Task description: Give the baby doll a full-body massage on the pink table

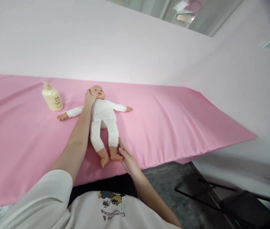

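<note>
A baby doll (pixel 103 109) with a cloth body in white lies on its back on the pink-covered table (pixel 163 121), arms spread wide. My left hand (pixel 91 97) is at the side of its head, the thumb across the cheek near the mouth and the fingers round the side. Close beside the doll's lower leg and foot rests my right hand (pixel 127 157), its fingers stretched out and lightly apart. Contact between those fingers and the leg is hard to make out.
A cream pump bottle (pixel 53 98) stands left of the doll. Behind the table rises a white wall (pixel 125 47) with a window (pixel 182 14) at the top. Dark folding chairs (pixel 242 203) stand on the grey floor at the lower right.
</note>
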`<action>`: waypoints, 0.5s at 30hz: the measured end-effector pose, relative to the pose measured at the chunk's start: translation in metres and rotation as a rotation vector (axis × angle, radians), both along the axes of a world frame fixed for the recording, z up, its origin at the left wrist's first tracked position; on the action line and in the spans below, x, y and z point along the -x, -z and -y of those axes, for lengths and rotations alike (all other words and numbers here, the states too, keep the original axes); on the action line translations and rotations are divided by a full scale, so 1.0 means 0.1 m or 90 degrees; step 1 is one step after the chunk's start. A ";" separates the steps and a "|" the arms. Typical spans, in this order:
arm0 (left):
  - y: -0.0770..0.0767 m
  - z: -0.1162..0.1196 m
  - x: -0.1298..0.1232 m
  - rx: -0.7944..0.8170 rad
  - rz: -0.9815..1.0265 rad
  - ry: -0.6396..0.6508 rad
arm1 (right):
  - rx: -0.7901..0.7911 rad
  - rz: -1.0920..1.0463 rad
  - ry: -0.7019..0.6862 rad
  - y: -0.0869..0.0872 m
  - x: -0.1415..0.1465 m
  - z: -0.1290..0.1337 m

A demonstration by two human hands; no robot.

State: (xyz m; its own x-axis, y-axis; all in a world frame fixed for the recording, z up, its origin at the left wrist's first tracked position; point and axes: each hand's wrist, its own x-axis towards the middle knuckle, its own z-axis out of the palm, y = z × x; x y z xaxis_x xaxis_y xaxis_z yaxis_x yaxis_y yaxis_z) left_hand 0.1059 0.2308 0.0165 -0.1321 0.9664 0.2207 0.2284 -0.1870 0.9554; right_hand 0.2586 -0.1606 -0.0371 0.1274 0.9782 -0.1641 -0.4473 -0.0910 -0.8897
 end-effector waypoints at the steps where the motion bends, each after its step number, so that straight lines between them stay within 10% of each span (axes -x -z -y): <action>1: 0.00 -0.01 0.00 0.005 -0.002 -0.004 | 0.003 0.004 -0.015 -0.05 -0.01 -0.05; 15: 0.05 -0.11 0.10 0.074 0.170 -0.042 | 0.037 0.027 -0.071 -0.52 -0.05 -1.68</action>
